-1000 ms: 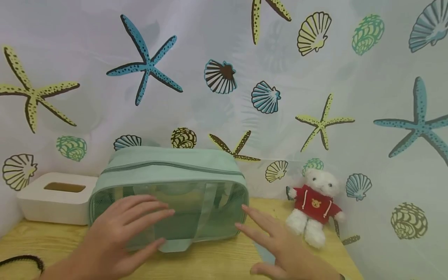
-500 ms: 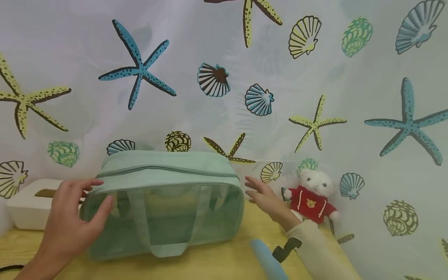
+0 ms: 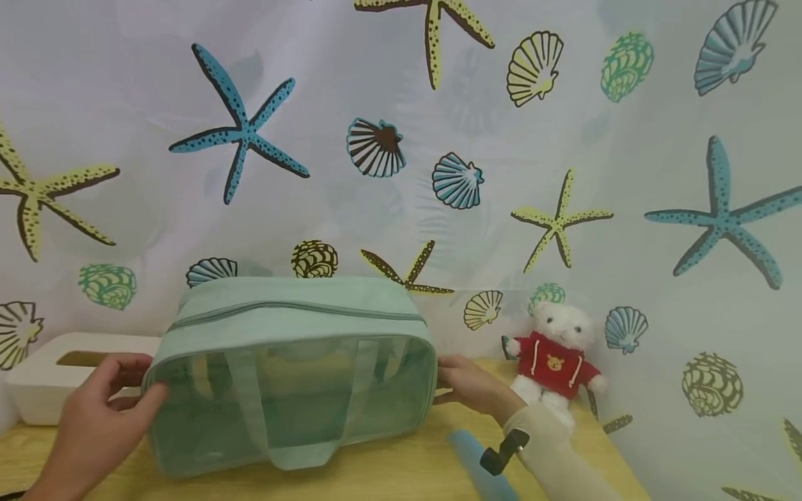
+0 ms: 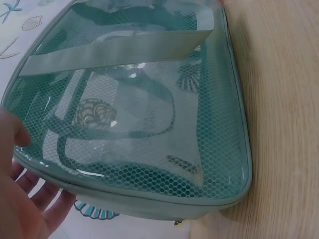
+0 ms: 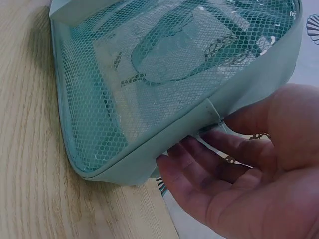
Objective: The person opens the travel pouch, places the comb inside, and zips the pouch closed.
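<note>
Down in the bottom left corner of the head view, a bit of some dark curved thing [image 3: 11, 496] pokes in, too cropped to make out. Over to the right, a light blue strip [image 3: 479, 463] lies on the wood-grain surface [image 3: 376, 470], just beside a cream sleeve [image 3: 560, 456] on the right arm with a black piece [image 3: 504, 452] on it. Both hands are on a mint green bag [image 3: 297, 396], which sits on the surface a bit left of centre, front facing the camera. The left hand [image 3: 94, 417] has its left end, thumb at the front edge and fingers round behind. The right hand [image 3: 466, 386] grips the opposite end, fingers curled, thumb and forefinger nearly meeting by a small tab [image 5: 212, 110]; can't really tell what's between the tips. The bag's got a see-through mesh front, a fabric handle [image 3: 303, 456] hanging down it in a U, and a zip [image 3: 301, 304] along the top. Next to its left end there's a white box [image 3: 46, 383] with a slot in the top, partly hidden by the left hand. Off to the right, a white plush bear [image 3: 551, 362] in a red hoodie is propped upright. Behind everything hangs a pale cloth [image 3: 376, 69] with starfish and shells printed on it.
</note>
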### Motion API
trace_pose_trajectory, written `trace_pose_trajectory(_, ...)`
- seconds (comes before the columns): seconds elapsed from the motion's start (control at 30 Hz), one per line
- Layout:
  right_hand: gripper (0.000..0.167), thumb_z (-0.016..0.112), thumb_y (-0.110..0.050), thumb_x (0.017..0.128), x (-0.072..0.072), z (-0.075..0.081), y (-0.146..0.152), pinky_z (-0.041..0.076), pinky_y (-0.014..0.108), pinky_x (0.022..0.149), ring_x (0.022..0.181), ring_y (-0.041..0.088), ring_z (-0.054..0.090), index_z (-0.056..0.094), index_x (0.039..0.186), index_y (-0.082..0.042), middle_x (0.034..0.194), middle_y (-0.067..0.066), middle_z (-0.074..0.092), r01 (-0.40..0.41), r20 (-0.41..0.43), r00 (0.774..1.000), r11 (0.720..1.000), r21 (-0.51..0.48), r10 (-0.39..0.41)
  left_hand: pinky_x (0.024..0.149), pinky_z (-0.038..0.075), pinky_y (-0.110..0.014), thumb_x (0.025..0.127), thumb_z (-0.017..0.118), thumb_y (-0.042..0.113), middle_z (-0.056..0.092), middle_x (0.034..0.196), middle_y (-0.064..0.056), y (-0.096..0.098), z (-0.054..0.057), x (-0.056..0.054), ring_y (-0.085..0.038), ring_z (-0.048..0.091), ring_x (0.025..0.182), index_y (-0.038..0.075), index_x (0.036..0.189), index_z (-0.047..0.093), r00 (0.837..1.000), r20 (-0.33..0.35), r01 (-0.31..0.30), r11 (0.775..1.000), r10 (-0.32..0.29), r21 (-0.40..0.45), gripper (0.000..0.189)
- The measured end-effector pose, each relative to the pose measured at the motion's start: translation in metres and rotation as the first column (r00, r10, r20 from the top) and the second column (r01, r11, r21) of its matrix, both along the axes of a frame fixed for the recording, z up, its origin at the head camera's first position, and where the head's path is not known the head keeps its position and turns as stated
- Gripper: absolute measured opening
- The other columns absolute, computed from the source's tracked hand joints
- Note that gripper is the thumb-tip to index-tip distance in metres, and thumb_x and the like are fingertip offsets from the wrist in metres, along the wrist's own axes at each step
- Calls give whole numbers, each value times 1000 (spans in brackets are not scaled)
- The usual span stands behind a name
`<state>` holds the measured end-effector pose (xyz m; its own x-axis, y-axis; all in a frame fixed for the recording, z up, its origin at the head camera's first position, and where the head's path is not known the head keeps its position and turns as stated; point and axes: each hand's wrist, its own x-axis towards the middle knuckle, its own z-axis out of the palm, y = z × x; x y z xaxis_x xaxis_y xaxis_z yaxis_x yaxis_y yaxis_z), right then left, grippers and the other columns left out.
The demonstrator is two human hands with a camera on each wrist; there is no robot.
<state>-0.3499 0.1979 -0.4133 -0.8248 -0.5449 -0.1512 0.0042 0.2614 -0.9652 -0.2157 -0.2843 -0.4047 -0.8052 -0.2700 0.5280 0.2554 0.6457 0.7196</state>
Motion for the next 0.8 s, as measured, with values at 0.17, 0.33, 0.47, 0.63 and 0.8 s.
trace_pose_trajectory(0.17,41,51,-24,106,4,-2,4,57,44,96,109,20,68,58,140,0,125,10,68,-10,-39,999,1000,26,11,58,51,-10,98,71,19,53,95,40,-10,-3,-1,26,52,84,6,115,65,999,2,47,998,-47,-52,21)
trace_pose_trajectory(0.33,34,47,-20,109,2,-9,4,56,35,86,97,16,67,55,137,-3,109,4,69,-64,31,997,998,6,64,55,53,-15,98,72,19,55,94,43,-16,-2,-2,27,52,85,9,103,69,997,10,74,994,-74,-83,11)
trace_pose_trajectory(0.47,26,45,-21,108,5,-10,6,53,32,81,89,13,63,56,127,-7,98,-1,66,-117,61,991,993,2,116,55,53,-16,99,71,21,57,90,39,-16,0,-2,30,49,88,10,99,69,997,21,78,993,-76,-87,12)
trace_pose_trajectory(0.63,17,42,-22,111,5,-6,9,48,29,74,74,11,54,58,110,-15,87,-4,58,-121,41,992,993,6,121,53,53,-18,100,70,21,61,85,33,-15,4,-1,27,50,86,9,97,68,995,33,97,990,-94,-98,12)
trace_pose_trajectory(0.8,27,43,-33,111,5,2,7,47,28,66,67,12,53,59,100,-14,81,-3,57,-41,-8,999,998,45,42,49,47,-21,98,71,17,61,83,26,-17,6,-2,9,55,71,11,93,66,992,24,127,986,-125,-106,10)
